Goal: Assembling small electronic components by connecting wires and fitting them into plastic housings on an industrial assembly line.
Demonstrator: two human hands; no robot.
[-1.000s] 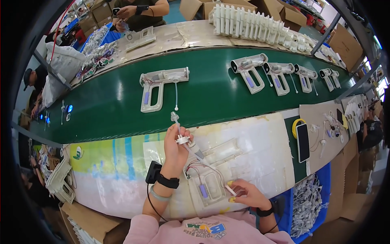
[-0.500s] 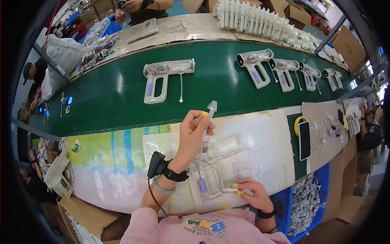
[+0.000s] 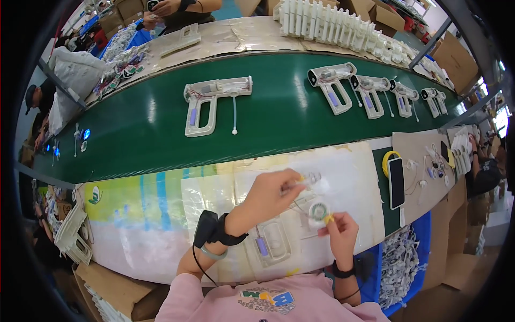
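My left hand is closed around a clear-tipped white tube, somewhat blurred, above the table. Just to its right, my right hand pinches a round white piece with a green ring by its edge. Below both hands lies an open, translucent white toy gun shell half. A purple cylindrical cell sits in its handle, with thin wires running up from it. The upper part of the shell is partly hidden by my hands and the round piece.
Beyond the table runs a green belt carrying a toy gun half and several more at right. A phone and yellow tape roll lie right. A blue bin stands below. Stacked shells sit left; a co-worker's hands show far off.
My left hand has moved right and down with the tube. My right hand has risen and now holds the round piece; before, it held a thin white stick on a wire near the shell's handle.
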